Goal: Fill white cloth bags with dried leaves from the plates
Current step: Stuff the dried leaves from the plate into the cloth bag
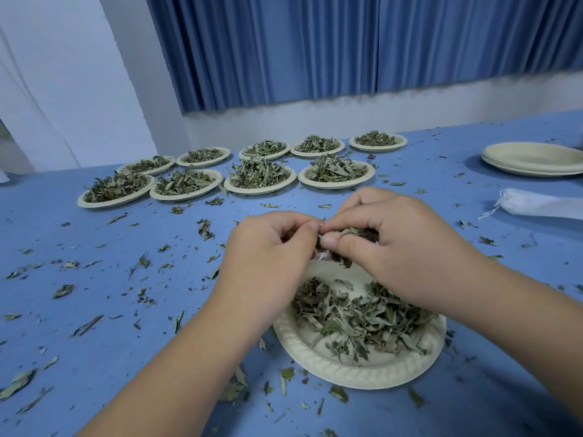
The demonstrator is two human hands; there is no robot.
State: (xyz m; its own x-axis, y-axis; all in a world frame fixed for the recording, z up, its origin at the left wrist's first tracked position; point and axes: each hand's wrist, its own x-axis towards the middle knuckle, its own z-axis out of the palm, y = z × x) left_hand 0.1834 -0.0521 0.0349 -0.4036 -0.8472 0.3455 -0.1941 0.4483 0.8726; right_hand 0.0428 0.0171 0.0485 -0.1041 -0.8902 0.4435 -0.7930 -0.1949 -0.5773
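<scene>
The white cloth bag [321, 256] sat between the two hands, just above the far rim of the near plate [347, 370]. Only a small strip of it showed, the rest being hidden by fingers. The left hand [268, 247] had its fingers curled and pinched the bag at its top. The right hand [403, 244], touching the left at the fingertips, was closed round a clump of dried leaves [359, 232] held right at the bag.

Below the hands, loose leaves [359, 313] lay heaped on the near plate, which stood close to the desk's [126, 357] near edge. Leaf scraps were scattered over the blue desk top.

Toward the far edge, nine filled plates [260, 178] stood in two rows. Near the right edge lay a second white bag [542, 205] with its drawstring trailing. Beyond it was a stack of empty plates [533, 159]. A blue curtain [315, 42] hung behind the desk.
</scene>
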